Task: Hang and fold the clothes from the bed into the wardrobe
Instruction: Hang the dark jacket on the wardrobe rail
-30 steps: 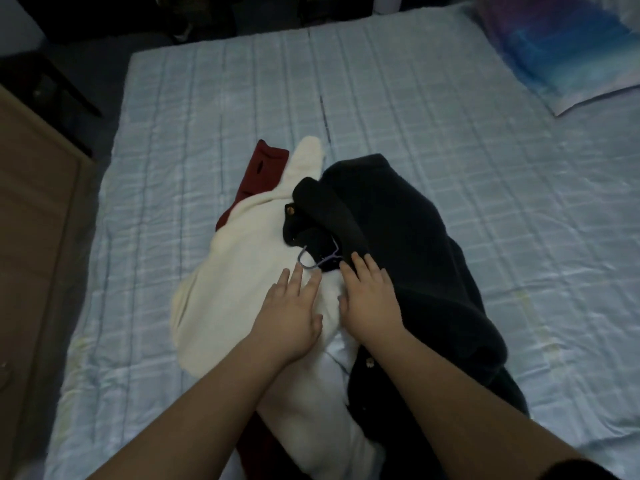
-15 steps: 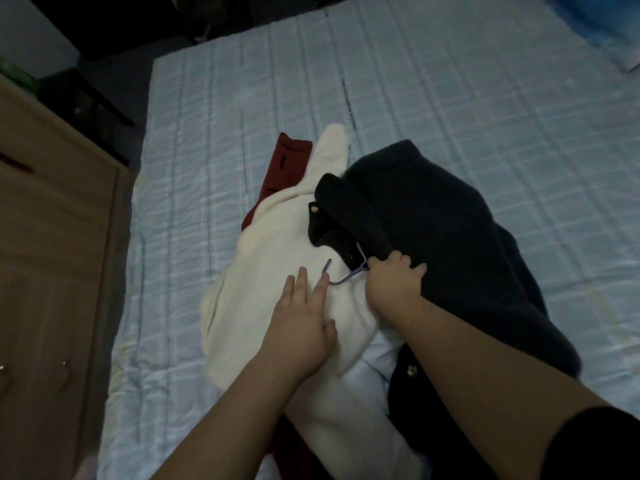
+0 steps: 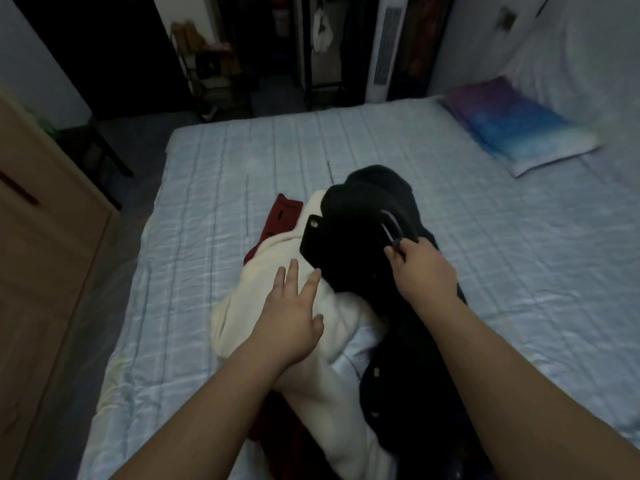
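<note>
A pile of clothes lies on the pale blue checked bed (image 3: pixel 214 188). A black buttoned garment (image 3: pixel 349 237) sits on a purple hanger (image 3: pixel 390 226), whose hook my right hand (image 3: pixel 424 268) grips, lifting the collar end off the pile. Beneath it lies a cream fleece garment (image 3: pixel 277 282), with a dark red garment (image 3: pixel 282 216) showing under its far edge. My left hand (image 3: pixel 292 317) rests flat with straight fingers on the cream garment, beside the black one.
A wooden wardrobe (image 3: pixel 45 258) stands along the left of the bed. A blue and purple pillow (image 3: pixel 512 126) lies at the far right. Dark racks with hanging items (image 3: pixel 311 46) and a white tower unit (image 3: pixel 382 46) stand beyond the bed.
My right hand closed on the hanger hook and has pulled it up and to the right, raising the black garment. My left hand stays pressed on the cream garment. The view tilted up.
</note>
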The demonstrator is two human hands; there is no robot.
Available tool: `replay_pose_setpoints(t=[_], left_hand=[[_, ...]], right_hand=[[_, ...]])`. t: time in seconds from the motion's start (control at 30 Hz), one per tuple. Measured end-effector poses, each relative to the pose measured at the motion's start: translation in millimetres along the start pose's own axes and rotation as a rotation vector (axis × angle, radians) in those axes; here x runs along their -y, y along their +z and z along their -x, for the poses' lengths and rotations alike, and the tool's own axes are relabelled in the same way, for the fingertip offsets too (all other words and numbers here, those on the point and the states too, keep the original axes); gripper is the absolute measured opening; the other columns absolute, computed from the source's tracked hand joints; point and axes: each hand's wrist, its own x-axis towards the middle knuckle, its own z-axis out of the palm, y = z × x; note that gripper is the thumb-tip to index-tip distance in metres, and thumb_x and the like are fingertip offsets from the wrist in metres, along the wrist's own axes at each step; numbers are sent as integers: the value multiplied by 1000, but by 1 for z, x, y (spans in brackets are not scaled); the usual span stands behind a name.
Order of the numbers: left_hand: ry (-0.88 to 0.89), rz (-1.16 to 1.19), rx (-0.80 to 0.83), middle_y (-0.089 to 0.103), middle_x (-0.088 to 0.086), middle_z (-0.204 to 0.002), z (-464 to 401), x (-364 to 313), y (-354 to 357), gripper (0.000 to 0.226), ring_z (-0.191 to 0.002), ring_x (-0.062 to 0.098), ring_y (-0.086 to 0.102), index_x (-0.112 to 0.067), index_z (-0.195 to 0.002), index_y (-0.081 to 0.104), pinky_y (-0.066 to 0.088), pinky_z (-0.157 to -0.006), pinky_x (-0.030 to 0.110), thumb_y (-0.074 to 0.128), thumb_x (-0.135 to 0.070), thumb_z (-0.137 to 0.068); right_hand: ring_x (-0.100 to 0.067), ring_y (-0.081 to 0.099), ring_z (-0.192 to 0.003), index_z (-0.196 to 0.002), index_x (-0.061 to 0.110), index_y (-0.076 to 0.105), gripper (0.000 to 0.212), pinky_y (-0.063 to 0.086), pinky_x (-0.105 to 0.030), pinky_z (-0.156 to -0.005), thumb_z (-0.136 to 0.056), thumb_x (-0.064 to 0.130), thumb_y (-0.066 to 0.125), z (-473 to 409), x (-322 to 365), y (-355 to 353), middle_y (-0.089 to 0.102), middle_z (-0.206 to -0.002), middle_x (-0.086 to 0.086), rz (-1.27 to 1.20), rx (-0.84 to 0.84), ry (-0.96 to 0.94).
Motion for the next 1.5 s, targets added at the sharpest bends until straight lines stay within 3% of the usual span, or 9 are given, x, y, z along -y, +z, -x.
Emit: replay_pose_setpoints(t=[0.27,0.43,0.6,0.7,0.77,0.9,1.07,1.23,1.5], left_hand=[[202,26,-243,-11,10,-165,-9,-48,-124,80,-152,30,-12,-32,-158,5,8,-124,44,54,-33,-95],[310,48,-349,-13,6,-165,-8,-76,-195,84,-152,27,-14,-35,-157,4,6,-124,44,59,-33,-93],[430,74,-511,-2,1,-167,3,-106,-273,90,-153,20,-8,-36,-157,0,1,-123,39,61,-47,-92],[550,64,-620,26,1,-162,13,-125,-319,85,-150,23,20,-36,-155,16,16,-123,44,63,-53,-87],[599,117,-585,56,-8,-136,23,-133,-341,69,-125,17,53,-47,-143,34,42,-107,43,66,-55,-83],[516,75,-632,65,-15,-91,28,-141,-358,37,-86,16,65,-48,-117,47,53,-78,37,63,-55,-85],[381,11,-796,72,-7,-98,6,-130,-353,37,-91,25,68,-44,-118,51,53,-76,37,58,-59,-85],[310,-20,-861,70,-10,-99,-2,-98,-337,36,-91,20,68,-44,-120,53,50,-70,33,58,-57,-87],[170,43,-1005,71,-1,-97,21,-65,-381,34,-91,30,67,-40,-117,56,52,-76,39,56,-58,-88]], right_hand=[[-33,63,-92,-96,11,69,28,44,-36,-72,-97,36,57,-13,21,-165,70,-96,-14,-43,41,-240],[3,57,-66,-67,30,60,28,38,-28,-67,-96,31,63,4,37,-266,62,-68,12,-145,23,-414],[-7,55,-67,-72,21,65,36,42,-30,-69,-89,53,60,20,49,-351,62,-71,-1,-235,7,-496],[-12,51,-69,-72,17,64,41,38,-29,-67,-83,57,61,33,55,-387,57,-71,-8,-318,4,-555],[-8,51,-70,-72,15,64,36,38,-25,-67,-87,48,64,39,58,-404,57,-71,-1,-350,-5,-569],[2,57,-71,-84,19,68,22,43,-14,-70,-95,37,64,35,68,-416,64,-80,9,-136,-186,-509],[-21,56,-87,-99,28,48,31,45,-34,-77,-86,46,70,17,83,-379,57,-92,10,-104,-456,-378],[-27,50,-126,-144,29,34,67,39,-46,-107,-88,58,57,-3,63,-335,54,-140,-3,-107,-553,-344],[-23,40,-135,-145,22,40,64,33,-46,-114,-89,53,41,-15,60,-298,45,-147,-1,-439,-629,-427]])
